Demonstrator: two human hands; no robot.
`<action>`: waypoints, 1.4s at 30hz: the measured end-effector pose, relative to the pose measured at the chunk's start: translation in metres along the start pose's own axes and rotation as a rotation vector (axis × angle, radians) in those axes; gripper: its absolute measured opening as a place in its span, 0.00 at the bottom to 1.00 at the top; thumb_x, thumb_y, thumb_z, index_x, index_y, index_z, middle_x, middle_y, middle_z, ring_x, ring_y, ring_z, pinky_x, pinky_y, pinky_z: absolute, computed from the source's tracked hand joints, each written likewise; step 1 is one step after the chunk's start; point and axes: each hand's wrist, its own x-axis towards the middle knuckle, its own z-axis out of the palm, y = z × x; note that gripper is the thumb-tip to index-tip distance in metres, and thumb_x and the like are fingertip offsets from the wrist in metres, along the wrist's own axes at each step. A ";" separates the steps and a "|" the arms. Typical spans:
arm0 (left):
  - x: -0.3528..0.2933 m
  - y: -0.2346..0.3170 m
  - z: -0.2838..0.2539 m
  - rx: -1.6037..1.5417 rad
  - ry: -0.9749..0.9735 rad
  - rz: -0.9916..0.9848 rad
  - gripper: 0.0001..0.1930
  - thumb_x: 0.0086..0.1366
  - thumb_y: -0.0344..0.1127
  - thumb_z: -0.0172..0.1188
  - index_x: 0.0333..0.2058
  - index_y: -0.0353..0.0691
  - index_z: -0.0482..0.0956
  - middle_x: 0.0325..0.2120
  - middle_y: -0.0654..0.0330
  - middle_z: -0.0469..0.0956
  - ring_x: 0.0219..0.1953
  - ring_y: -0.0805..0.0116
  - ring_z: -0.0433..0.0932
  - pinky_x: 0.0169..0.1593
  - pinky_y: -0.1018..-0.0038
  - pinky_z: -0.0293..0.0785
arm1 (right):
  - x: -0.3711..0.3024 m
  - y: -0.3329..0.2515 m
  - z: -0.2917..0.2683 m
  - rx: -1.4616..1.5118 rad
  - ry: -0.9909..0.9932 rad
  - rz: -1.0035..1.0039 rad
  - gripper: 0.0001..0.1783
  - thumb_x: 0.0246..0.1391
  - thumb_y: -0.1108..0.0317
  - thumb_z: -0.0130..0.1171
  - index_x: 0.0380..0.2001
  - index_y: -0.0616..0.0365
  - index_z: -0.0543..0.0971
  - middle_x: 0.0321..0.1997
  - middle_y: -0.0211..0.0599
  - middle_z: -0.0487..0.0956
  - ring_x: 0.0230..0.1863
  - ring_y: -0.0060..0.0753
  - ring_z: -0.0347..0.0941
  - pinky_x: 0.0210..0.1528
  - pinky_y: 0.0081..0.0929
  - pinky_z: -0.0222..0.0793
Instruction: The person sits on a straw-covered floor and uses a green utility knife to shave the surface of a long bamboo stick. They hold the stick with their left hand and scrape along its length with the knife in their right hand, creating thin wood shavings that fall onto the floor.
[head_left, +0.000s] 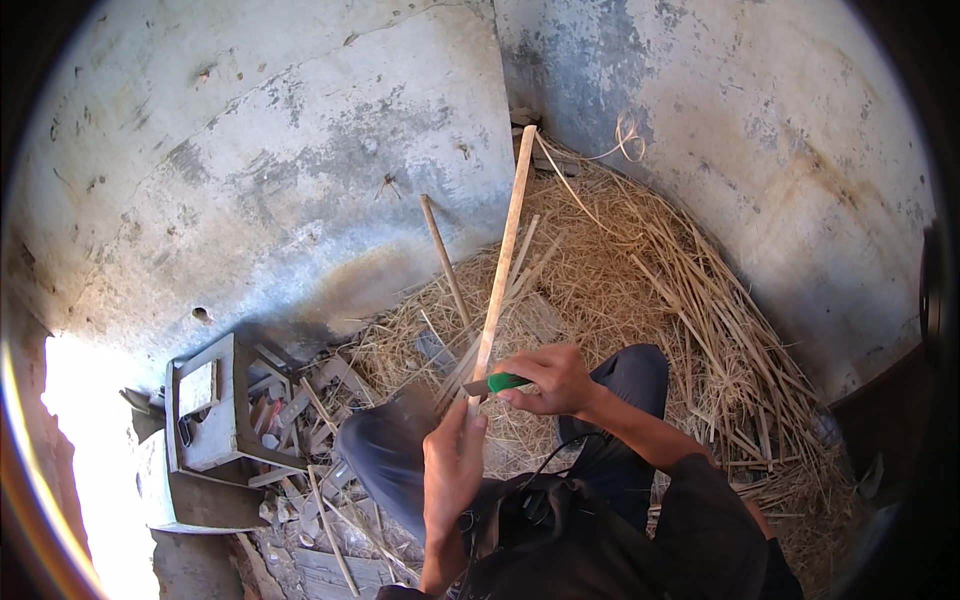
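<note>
A long, flat wooden strip (507, 240) slants up and away from my lap toward the corner of the walls. My left hand (453, 460) is closed round its near end, thumb along the wood. My right hand (556, 380) grips the green handle of a knife (508, 382). The short dark blade lies across the strip just above my left fingers, touching or nearly touching it. A thin curled shaving (570, 185) hangs off the strip's far end and loops to the right.
Straw and shavings (610, 240) heap in the corner, with a bundle of thin strips (740, 340) along the right wall. A stick (445, 255) leans at the left wall (300, 150). An overturned wooden stool (215, 440) lies left, beside rubble and scraps. My bent knees (385, 455) flank the work.
</note>
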 end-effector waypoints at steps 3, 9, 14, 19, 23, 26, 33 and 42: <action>0.000 0.001 0.003 -0.014 0.015 0.004 0.14 0.78 0.33 0.59 0.55 0.28 0.81 0.24 0.55 0.75 0.30 0.76 0.69 0.36 0.70 0.72 | 0.002 0.000 -0.003 -0.028 0.004 -0.006 0.18 0.61 0.47 0.70 0.40 0.49 0.88 0.32 0.29 0.87 0.26 0.35 0.84 0.29 0.32 0.78; -0.002 0.008 0.002 -0.003 -0.002 -0.024 0.16 0.79 0.33 0.56 0.58 0.32 0.82 0.25 0.57 0.75 0.30 0.76 0.70 0.37 0.71 0.73 | 0.004 0.005 -0.005 -0.099 0.056 -0.034 0.16 0.61 0.47 0.70 0.38 0.48 0.88 0.29 0.26 0.86 0.23 0.31 0.82 0.26 0.30 0.76; -0.006 0.011 0.000 0.021 -0.015 -0.084 0.16 0.79 0.33 0.55 0.58 0.33 0.82 0.25 0.57 0.75 0.30 0.75 0.71 0.38 0.71 0.73 | 0.006 0.016 -0.010 -0.132 0.092 -0.066 0.22 0.65 0.43 0.65 0.36 0.51 0.88 0.26 0.29 0.84 0.22 0.29 0.82 0.23 0.29 0.74; -0.026 0.006 -0.003 0.075 -0.078 -0.121 0.16 0.79 0.34 0.56 0.58 0.34 0.83 0.24 0.58 0.75 0.30 0.76 0.71 0.37 0.71 0.73 | 0.007 0.073 -0.028 -0.111 0.214 0.216 0.23 0.69 0.43 0.62 0.39 0.53 0.88 0.26 0.30 0.85 0.22 0.25 0.81 0.22 0.29 0.73; -0.044 -0.004 -0.009 0.048 -0.082 -0.165 0.16 0.78 0.35 0.58 0.57 0.35 0.84 0.24 0.61 0.76 0.31 0.78 0.70 0.37 0.72 0.72 | 0.019 0.092 -0.051 -0.155 0.257 0.309 0.23 0.71 0.44 0.60 0.41 0.53 0.89 0.26 0.31 0.86 0.24 0.27 0.83 0.23 0.30 0.73; -0.044 -0.001 -0.011 0.030 -0.097 -0.169 0.16 0.78 0.35 0.59 0.57 0.35 0.85 0.24 0.63 0.75 0.31 0.79 0.69 0.36 0.74 0.71 | 0.016 0.090 -0.054 -0.098 0.164 0.389 0.22 0.70 0.46 0.61 0.44 0.54 0.89 0.29 0.34 0.88 0.26 0.26 0.84 0.26 0.31 0.77; -0.025 0.001 -0.011 -0.007 -0.034 -0.137 0.15 0.77 0.32 0.61 0.56 0.32 0.84 0.23 0.63 0.73 0.29 0.81 0.66 0.32 0.76 0.67 | -0.005 0.035 -0.010 0.012 0.100 0.083 0.22 0.66 0.45 0.66 0.39 0.55 0.87 0.26 0.33 0.84 0.23 0.31 0.81 0.26 0.31 0.74; -0.011 -0.007 0.001 0.020 0.039 0.029 0.13 0.75 0.30 0.62 0.53 0.31 0.84 0.22 0.56 0.76 0.27 0.78 0.69 0.32 0.73 0.70 | -0.001 -0.001 0.001 0.056 0.031 -0.013 0.16 0.59 0.49 0.71 0.38 0.50 0.88 0.27 0.28 0.84 0.23 0.33 0.81 0.26 0.33 0.74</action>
